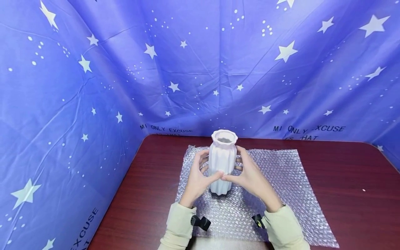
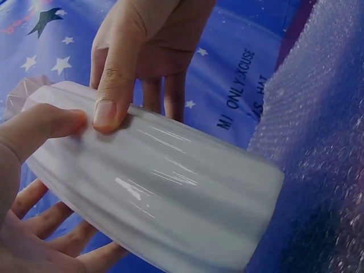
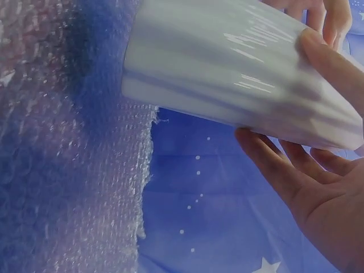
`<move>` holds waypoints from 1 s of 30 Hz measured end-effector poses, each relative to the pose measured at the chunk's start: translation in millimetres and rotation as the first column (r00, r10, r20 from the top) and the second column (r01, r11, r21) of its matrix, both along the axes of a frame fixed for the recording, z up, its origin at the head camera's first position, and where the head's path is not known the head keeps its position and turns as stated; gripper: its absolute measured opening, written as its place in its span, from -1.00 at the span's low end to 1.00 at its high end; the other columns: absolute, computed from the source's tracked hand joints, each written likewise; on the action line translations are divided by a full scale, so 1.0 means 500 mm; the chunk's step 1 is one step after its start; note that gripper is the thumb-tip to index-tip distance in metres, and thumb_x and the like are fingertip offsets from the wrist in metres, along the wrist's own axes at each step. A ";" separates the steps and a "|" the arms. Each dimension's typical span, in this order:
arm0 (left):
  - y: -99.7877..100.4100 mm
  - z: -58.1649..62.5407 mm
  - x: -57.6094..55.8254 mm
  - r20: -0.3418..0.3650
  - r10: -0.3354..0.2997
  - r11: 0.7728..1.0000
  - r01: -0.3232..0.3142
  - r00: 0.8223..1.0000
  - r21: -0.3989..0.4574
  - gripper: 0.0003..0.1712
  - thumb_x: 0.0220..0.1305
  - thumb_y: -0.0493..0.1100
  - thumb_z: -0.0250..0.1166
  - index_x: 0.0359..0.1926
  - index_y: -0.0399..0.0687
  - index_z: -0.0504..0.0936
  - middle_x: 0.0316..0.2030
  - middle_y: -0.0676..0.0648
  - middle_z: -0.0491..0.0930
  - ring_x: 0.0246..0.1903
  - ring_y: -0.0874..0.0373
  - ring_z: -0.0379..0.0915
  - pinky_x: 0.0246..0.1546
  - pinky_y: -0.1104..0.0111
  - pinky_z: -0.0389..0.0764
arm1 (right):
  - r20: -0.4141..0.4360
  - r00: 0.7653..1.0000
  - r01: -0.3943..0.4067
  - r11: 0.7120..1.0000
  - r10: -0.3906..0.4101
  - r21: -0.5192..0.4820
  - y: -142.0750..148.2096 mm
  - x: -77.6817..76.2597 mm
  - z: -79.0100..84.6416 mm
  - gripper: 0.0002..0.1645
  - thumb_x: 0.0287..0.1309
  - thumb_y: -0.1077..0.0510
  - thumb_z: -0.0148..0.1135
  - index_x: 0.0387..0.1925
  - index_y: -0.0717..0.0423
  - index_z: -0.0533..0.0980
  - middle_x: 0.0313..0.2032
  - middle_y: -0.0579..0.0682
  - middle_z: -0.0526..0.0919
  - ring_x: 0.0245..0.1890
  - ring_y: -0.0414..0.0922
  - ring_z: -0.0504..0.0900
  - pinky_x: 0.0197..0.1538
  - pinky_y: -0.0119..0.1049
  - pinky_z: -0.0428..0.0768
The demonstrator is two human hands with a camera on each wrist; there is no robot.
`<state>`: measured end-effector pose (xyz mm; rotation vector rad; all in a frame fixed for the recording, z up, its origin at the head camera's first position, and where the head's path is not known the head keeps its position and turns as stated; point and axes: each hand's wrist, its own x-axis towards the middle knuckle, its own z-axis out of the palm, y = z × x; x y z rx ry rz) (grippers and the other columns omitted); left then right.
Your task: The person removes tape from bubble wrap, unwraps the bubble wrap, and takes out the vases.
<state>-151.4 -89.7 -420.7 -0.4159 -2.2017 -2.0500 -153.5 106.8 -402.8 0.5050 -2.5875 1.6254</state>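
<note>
A white fluted vase (image 1: 221, 158) with a scalloped rim stands upright over the bubble wrap (image 1: 275, 177) in the head view. My left hand (image 1: 200, 173) grips its left side, thumb across the front and fingers curled behind. From the right, my right hand (image 1: 250, 172) holds it the same way, and the two thumbs nearly meet at the front. In the left wrist view the vase (image 2: 165, 165) shows glossy ridges, with both thumbs on its near face. The right wrist view has the vase's base (image 3: 136, 62) close to the bubble wrap (image 3: 85, 170).
The bubble wrap lies flat on a dark red wooden table (image 1: 353, 201). A blue curtain (image 1: 200, 62) with white stars and printed lettering hangs behind and along the left. A tiny white speck (image 1: 364, 190) lies on the table at the right.
</note>
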 end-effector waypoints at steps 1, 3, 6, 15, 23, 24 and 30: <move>-0.002 0.001 -0.001 -0.003 0.006 1.000 -0.006 1.000 0.000 -0.12 0.01 -0.28 0.54 0.33 -0.05 0.30 0.31 -0.10 0.35 0.32 -0.05 0.31 0.34 0.05 0.37 | -0.001 1.000 -0.003 1.000 0.003 0.001 -0.003 -0.002 0.001 0.28 -0.19 0.00 0.64 0.47 0.12 0.06 0.28 0.25 0.36 0.13 0.22 0.56 0.02 -0.11 0.69; -0.007 0.003 -0.002 -0.018 0.016 1.000 -0.016 1.000 0.003 -0.13 0.01 -0.29 0.53 0.33 -0.07 0.30 0.31 -0.13 0.36 0.32 -0.08 0.31 0.34 0.02 0.37 | -0.009 1.000 -0.009 1.000 0.009 -0.006 -0.008 -0.007 0.003 0.28 -0.19 0.04 0.65 0.47 0.12 0.07 0.26 0.24 0.37 0.13 0.21 0.56 0.03 -0.11 0.68; -0.014 0.007 -0.004 -0.042 0.031 0.999 -0.030 0.999 0.009 -0.12 0.00 -0.30 0.53 0.33 -0.08 0.31 0.30 -0.16 0.38 0.31 -0.09 0.32 0.33 0.01 0.38 | -0.020 1.000 -0.018 1.000 0.018 -0.019 -0.018 -0.014 0.005 0.27 -0.21 0.09 0.66 0.46 0.12 0.07 0.24 0.22 0.39 0.14 0.18 0.56 0.06 -0.13 0.67; -0.040 0.014 -0.010 -0.085 0.073 0.997 -0.070 0.994 0.038 -0.15 0.01 -0.37 0.51 0.31 -0.16 0.30 0.27 -0.18 0.39 0.31 -0.05 0.34 0.32 0.12 0.42 | -0.046 0.998 -0.041 0.999 0.040 -0.021 -0.051 -0.028 0.015 0.27 -0.21 0.11 0.65 0.47 0.09 0.08 0.29 0.22 0.36 0.16 0.21 0.55 0.05 -0.08 0.67; -0.068 0.020 -0.014 -0.117 0.094 0.995 -0.088 0.989 0.055 -0.14 0.00 -0.41 0.50 0.31 -0.15 0.30 0.25 -0.18 0.43 0.30 -0.05 0.34 0.32 0.08 0.41 | -0.094 0.994 -0.046 0.999 0.048 0.025 -0.081 -0.044 0.020 0.28 -0.20 0.08 0.65 0.48 0.10 0.07 0.27 0.18 0.41 0.16 0.12 0.54 0.09 -0.09 0.65; -0.073 0.021 -0.014 -0.120 0.101 0.994 -0.095 0.988 0.054 -0.14 0.00 -0.41 0.51 0.31 -0.15 0.31 0.25 -0.18 0.44 0.30 -0.04 0.34 0.32 0.08 0.41 | -0.103 0.993 -0.048 0.998 0.051 0.031 -0.085 -0.046 0.020 0.28 -0.20 0.08 0.65 0.48 0.11 0.07 0.27 0.18 0.41 0.16 0.12 0.54 0.10 -0.08 0.65; -0.095 0.019 -0.016 -0.125 0.129 0.991 -0.123 0.984 0.052 -0.14 0.00 -0.41 0.51 0.31 -0.13 0.31 0.24 -0.16 0.47 0.29 -0.01 0.38 0.34 0.05 0.37 | -0.167 0.984 -0.046 0.997 0.057 0.069 -0.110 -0.055 0.019 0.27 -0.19 0.07 0.65 0.48 0.13 0.08 0.30 0.18 0.38 0.18 0.13 0.52 0.12 -0.04 0.63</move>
